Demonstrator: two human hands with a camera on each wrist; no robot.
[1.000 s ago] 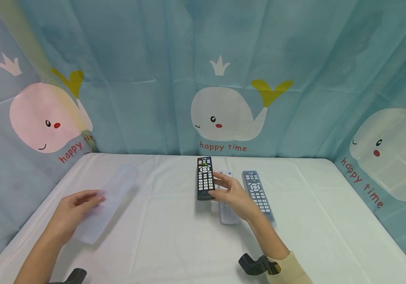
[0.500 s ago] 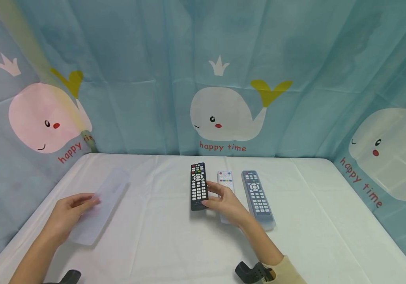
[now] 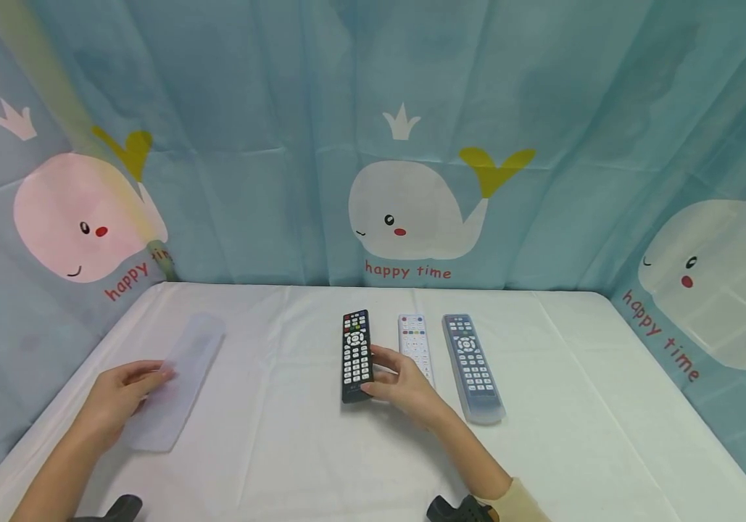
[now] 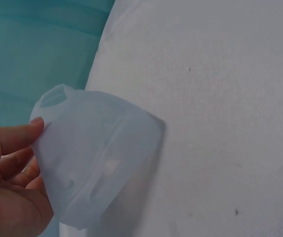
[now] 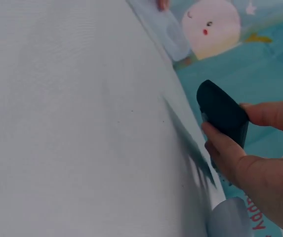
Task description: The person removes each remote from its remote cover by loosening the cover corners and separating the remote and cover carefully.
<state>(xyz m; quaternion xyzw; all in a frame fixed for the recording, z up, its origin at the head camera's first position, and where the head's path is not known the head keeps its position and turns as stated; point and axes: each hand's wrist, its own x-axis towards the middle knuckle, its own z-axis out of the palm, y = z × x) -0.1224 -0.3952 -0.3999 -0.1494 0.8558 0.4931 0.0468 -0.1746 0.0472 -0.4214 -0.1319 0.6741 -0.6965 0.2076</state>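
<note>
My right hand (image 3: pixel 402 386) grips the near end of a black remote (image 3: pixel 356 354) with coloured buttons, holding it just above the white table (image 3: pixel 294 449); the right wrist view shows the black remote (image 5: pixel 223 112) pinched between thumb and fingers (image 5: pixel 225 148). My left hand (image 3: pixel 117 401) holds a translucent silicone remote sleeve (image 3: pixel 175 379) at the table's left, and in the left wrist view the sleeve (image 4: pixel 94 155) shows its open end beside my thumb (image 4: pixel 13 136).
A white remote (image 3: pixel 415 346) and a grey remote in a clear cover (image 3: pixel 472 366) lie side by side right of the black one. A teal whale-print curtain (image 3: pixel 405 145) walls the table at the back and sides.
My right hand has drawn the black remote toward me and slightly left, uncovering the white remote. My left hand has pulled the sleeve a little nearer and leftward.
</note>
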